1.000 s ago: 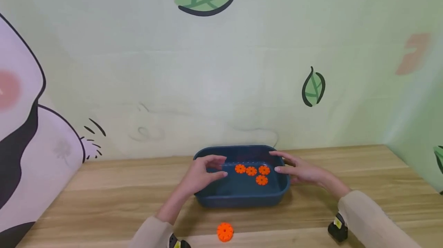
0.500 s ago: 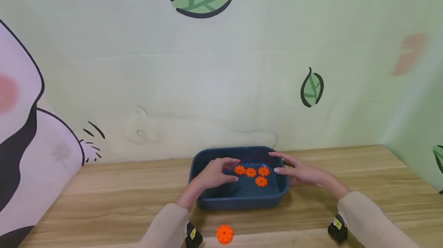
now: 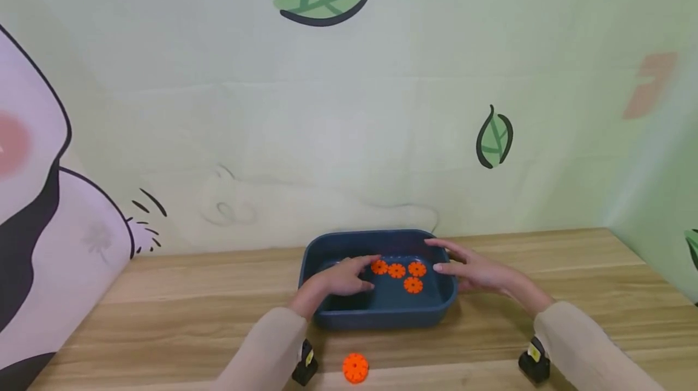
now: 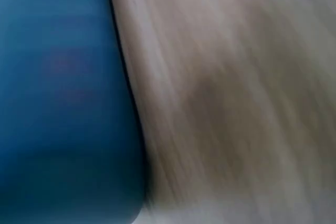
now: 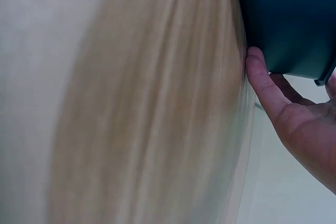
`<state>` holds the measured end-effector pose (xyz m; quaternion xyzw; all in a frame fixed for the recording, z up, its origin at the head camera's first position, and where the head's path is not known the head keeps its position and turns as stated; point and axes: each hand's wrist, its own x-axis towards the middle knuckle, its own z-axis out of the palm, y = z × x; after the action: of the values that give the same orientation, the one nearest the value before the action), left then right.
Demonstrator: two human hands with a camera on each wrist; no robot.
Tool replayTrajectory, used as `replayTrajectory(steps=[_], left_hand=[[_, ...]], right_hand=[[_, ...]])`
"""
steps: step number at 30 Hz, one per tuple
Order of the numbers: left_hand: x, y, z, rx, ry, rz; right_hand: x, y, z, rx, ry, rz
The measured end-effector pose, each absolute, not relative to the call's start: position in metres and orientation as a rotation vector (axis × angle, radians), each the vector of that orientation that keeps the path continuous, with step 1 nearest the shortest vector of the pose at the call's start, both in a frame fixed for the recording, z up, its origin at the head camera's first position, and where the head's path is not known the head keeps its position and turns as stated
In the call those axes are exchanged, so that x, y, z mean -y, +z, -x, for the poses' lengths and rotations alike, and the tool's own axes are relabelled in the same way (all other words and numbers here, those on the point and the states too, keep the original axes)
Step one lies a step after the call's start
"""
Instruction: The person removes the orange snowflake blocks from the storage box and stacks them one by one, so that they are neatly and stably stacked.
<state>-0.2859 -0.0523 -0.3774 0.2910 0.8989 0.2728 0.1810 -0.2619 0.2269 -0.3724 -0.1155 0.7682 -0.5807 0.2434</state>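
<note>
A dark blue rectangular tub (image 3: 382, 319) stands on the table, with several orange notched plastic discs (image 3: 412, 285) lying flat in its right half. My left hand (image 3: 343, 277) reaches down inside the tub, index finger and thumb spread apart, the index tip right at the leftmost disc (image 3: 379, 267). Nothing shows between those fingers. At the right end, my right hand (image 3: 480, 270) grips the tub's wall, thumb and index over the rim. Other fingers (image 5: 265, 80) press its outside in the right wrist view. The left wrist view is blurred and shows only the tub and table.
One more orange disc (image 3: 355, 368) lies on the wooden table (image 3: 180, 318) in front of the tub. A pale green printed cloth (image 3: 349, 124) with leaf drawings rises behind the table. Dark camera units (image 3: 534, 362) sit on both wrists.
My left hand has moved right and then down, from the tub's left rim into its inside toward the discs. My right hand has stayed at the right wall.
</note>
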Motion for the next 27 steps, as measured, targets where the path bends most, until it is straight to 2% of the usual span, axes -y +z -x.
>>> replayTrajectory(steps=[19,27], left_hand=[[0.0484,-0.3756,0.2867,-2.677,0.535,-0.922],[0.0492,-0.3761,0.2834,-2.671,0.606,-0.889]], right_hand=[[-0.2275,-0.3702,0.2633,-2.089,-1.605,0.334],[-0.2252,-0.3698,0.2619,-2.105,-1.583,0.312]])
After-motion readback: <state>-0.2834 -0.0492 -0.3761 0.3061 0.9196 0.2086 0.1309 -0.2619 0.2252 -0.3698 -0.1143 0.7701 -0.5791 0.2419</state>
